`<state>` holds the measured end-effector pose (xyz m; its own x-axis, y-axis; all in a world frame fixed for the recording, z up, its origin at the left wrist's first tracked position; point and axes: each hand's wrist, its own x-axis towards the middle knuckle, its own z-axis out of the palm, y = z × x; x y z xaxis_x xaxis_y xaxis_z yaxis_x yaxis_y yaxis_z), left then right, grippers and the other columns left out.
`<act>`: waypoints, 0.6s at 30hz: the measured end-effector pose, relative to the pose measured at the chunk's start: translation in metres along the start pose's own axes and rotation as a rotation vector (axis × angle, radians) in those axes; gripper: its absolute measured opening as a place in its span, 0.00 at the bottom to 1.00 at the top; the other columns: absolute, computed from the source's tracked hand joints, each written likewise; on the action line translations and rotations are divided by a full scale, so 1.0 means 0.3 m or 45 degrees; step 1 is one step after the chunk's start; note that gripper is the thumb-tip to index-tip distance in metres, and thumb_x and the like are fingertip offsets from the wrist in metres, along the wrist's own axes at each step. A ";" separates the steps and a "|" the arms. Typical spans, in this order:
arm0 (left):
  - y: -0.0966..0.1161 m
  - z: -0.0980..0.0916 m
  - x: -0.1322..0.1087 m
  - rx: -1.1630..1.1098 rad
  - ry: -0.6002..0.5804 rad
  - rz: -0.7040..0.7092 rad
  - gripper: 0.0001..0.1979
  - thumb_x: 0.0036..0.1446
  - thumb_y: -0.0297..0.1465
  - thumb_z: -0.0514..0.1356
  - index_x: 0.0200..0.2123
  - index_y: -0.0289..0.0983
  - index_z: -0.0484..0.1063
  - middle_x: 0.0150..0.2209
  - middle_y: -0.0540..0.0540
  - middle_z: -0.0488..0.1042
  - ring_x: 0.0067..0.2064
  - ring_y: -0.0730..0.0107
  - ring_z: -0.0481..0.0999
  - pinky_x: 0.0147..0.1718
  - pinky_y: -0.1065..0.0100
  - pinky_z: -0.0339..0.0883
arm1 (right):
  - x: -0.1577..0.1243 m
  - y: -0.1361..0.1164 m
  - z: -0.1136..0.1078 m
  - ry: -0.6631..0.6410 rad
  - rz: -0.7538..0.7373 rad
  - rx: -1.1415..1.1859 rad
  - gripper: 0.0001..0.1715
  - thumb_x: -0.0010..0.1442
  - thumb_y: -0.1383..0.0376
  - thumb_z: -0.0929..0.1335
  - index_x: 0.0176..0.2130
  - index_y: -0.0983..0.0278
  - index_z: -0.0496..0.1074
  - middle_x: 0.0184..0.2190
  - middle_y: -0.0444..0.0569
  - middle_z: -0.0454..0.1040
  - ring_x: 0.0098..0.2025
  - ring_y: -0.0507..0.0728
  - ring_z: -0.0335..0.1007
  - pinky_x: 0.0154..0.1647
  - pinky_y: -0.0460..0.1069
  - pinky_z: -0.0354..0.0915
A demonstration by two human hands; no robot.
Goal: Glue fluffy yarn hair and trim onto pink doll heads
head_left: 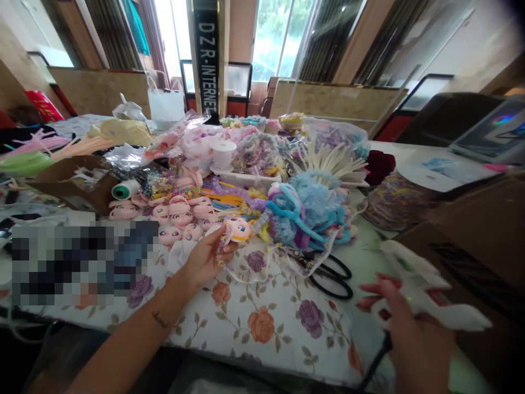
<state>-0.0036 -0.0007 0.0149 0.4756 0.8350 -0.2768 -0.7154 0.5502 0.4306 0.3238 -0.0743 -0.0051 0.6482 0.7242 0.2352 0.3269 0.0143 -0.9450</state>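
Observation:
My left hand [210, 257] is closed around a small pink doll head [237, 230] with painted blue eyes and a yellow band, holding it above the flowered cloth. Beaded trim and a sheer white ribbon [246, 276] trail below it. At the right, my right hand [410, 323] is somewhat blurred, its fingers stretched leftward and apart. Right beside it is a white glue gun [418, 268], partly overlapped by the hand; I cannot tell whether they touch. Black-handled scissors [334, 276] lie between my hands, their blades partly under trim.
Several pink doll heads [180, 218] lie left of centre. Blue yarn and fluffy cords [299, 213] are heaped in the middle. A ribbon spool [222, 156] stands behind. Cardboard boxes flank the work area, one at left [65, 186], one at right [484, 246]. A pixelated patch covers the left.

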 end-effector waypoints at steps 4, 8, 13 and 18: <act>-0.001 0.003 0.003 0.020 0.021 0.004 0.19 0.67 0.33 0.41 0.31 0.32 0.67 0.19 0.50 0.60 0.15 0.83 0.56 0.13 0.83 0.53 | -0.297 -0.095 0.165 -0.555 0.354 0.271 0.22 0.47 0.49 0.74 0.31 0.65 0.76 0.16 0.47 0.72 0.17 0.55 0.66 0.16 0.49 0.61; -0.001 -0.006 0.007 0.025 0.019 0.013 0.18 0.67 0.33 0.42 0.32 0.32 0.66 0.19 0.51 0.60 0.16 0.82 0.57 0.13 0.82 0.54 | -0.425 -0.138 0.303 -0.844 0.545 0.421 0.26 0.48 0.45 0.72 0.29 0.65 0.74 0.13 0.43 0.68 0.15 0.52 0.64 0.14 0.46 0.62; -0.001 -0.015 0.010 0.022 0.040 0.010 0.15 0.66 0.33 0.45 0.31 0.33 0.65 0.20 0.52 0.59 0.16 0.83 0.57 0.13 0.83 0.54 | -0.441 -0.130 0.356 -0.894 0.591 0.383 0.31 0.50 0.41 0.68 0.35 0.66 0.71 0.12 0.38 0.63 0.10 0.49 0.57 0.09 0.43 0.54; -0.005 -0.015 0.010 0.026 0.033 0.008 0.15 0.66 0.32 0.45 0.31 0.33 0.65 0.19 0.51 0.59 0.15 0.83 0.57 0.13 0.83 0.53 | -0.451 -0.105 0.354 -0.886 0.516 0.316 0.29 0.52 0.42 0.67 0.33 0.65 0.69 0.12 0.38 0.63 0.11 0.49 0.58 0.10 0.42 0.54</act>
<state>-0.0034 0.0010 0.0094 0.4575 0.8386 -0.2957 -0.7079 0.5447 0.4496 0.1527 -0.0995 -0.0312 0.0844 0.9647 -0.2496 -0.0533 -0.2458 -0.9679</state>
